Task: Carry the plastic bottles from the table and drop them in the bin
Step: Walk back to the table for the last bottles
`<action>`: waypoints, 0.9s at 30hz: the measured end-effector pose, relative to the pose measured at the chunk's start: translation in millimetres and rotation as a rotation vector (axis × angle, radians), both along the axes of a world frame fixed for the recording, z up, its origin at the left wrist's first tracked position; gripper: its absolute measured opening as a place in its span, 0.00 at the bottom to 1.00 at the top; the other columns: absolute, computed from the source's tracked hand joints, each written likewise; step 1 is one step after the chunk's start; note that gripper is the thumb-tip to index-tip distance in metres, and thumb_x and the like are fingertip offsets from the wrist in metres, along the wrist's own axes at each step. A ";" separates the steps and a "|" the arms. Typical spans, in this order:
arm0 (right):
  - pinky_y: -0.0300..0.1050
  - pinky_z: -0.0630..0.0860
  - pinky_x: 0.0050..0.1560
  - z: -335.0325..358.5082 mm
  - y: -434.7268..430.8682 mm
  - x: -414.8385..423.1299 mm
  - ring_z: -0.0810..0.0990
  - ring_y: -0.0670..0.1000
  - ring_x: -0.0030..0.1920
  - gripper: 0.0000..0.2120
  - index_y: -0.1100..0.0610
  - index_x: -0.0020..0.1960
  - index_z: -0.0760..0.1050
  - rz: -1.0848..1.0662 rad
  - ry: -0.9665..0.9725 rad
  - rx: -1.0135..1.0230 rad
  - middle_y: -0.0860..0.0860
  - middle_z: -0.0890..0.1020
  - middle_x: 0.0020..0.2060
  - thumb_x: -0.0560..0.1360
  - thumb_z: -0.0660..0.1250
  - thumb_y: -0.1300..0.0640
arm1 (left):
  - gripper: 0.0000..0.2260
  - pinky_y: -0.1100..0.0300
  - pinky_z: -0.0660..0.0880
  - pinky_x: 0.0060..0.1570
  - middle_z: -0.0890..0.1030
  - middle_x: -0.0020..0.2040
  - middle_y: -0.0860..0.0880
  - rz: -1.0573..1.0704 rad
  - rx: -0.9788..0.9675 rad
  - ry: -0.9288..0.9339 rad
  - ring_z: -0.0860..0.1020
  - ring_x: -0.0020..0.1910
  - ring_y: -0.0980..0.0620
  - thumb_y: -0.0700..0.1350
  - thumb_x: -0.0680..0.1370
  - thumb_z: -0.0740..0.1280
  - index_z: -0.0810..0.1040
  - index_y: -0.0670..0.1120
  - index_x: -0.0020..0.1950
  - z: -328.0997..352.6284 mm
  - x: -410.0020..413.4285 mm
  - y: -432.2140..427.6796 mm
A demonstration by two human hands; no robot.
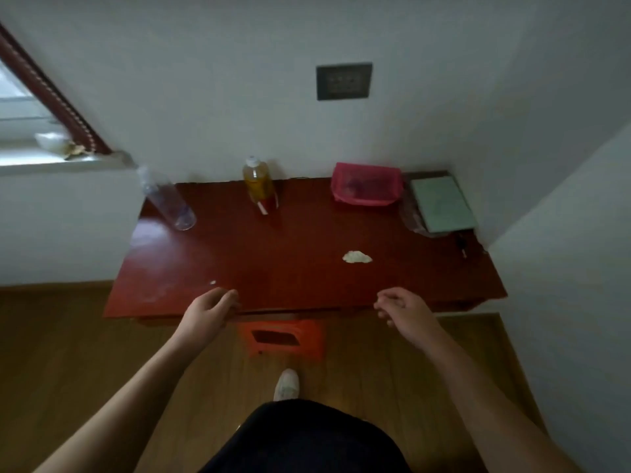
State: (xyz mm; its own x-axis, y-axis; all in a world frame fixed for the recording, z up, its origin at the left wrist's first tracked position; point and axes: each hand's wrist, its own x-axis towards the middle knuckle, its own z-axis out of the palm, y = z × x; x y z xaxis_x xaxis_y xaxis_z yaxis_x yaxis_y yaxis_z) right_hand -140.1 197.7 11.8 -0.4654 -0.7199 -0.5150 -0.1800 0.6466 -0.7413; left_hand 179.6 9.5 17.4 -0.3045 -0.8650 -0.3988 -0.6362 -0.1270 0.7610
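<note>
Two plastic bottles are observed on the red bench (239, 254), both toward its far edge and well apart from the hands. The clear bottle (167, 199) stands at the far left corner; the amber bottle (258, 186), with a white cap and red label, stands near the middle of the far edge, close to the wall. Both are upright, their long axes vertical, though they appear tilted through the wide lens.

The left hand (208, 310) is held over the near edge of the bench, left of centre, fingers loosely curled and nothing grasped. The right hand (401, 310) is held at the same edge, right of centre, likewise loosely curled and empty. Both forearms are extended forward, palms turned inward.

The clear bottle lies ahead and to the left of the left hand; the amber bottle lies almost straight ahead, between the two hands but somewhat nearer the left. A forward reach across the bench is judged necessary for either.

No bottle is yet lifted. An orange container (285, 337) is seen on the floor under the near edge; whether it is the bin cannot be told.
</note>
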 end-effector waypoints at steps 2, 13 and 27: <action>0.51 0.80 0.59 8.0 -30.6 6.4 0.82 0.44 0.52 0.10 0.47 0.60 0.76 0.035 0.011 -0.027 0.45 0.83 0.53 0.80 0.63 0.48 | 0.12 0.50 0.80 0.49 0.87 0.46 0.49 0.070 -0.015 0.034 0.85 0.47 0.48 0.53 0.82 0.64 0.84 0.49 0.52 3.6 16.8 -15.6; 0.34 0.74 0.47 24.2 -194.1 56.8 0.80 0.41 0.53 0.22 0.51 0.66 0.74 0.151 0.053 -0.074 0.46 0.80 0.58 0.75 0.72 0.47 | 0.27 0.43 0.82 0.52 0.84 0.56 0.46 0.323 -0.023 0.035 0.85 0.50 0.47 0.64 0.73 0.69 0.76 0.48 0.65 -17.5 75.2 -157.9; 0.54 0.71 0.68 18.9 -382.6 72.9 0.73 0.54 0.69 0.51 0.53 0.77 0.60 0.024 0.265 -0.129 0.52 0.72 0.71 0.61 0.78 0.40 | 0.52 0.45 0.79 0.62 0.77 0.67 0.50 0.330 -0.075 0.189 0.80 0.62 0.50 0.68 0.55 0.81 0.64 0.55 0.74 -36.4 54.0 -309.9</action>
State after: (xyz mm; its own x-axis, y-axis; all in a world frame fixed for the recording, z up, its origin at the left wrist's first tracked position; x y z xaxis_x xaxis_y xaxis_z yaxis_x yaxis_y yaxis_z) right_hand -67.1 -184.9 30.7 -0.5530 -0.7843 -0.2812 -0.3924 0.5429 -0.7424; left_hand 233.6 -300.4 -19.0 -0.0674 -0.9533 -0.2944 -0.4181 -0.2409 0.8759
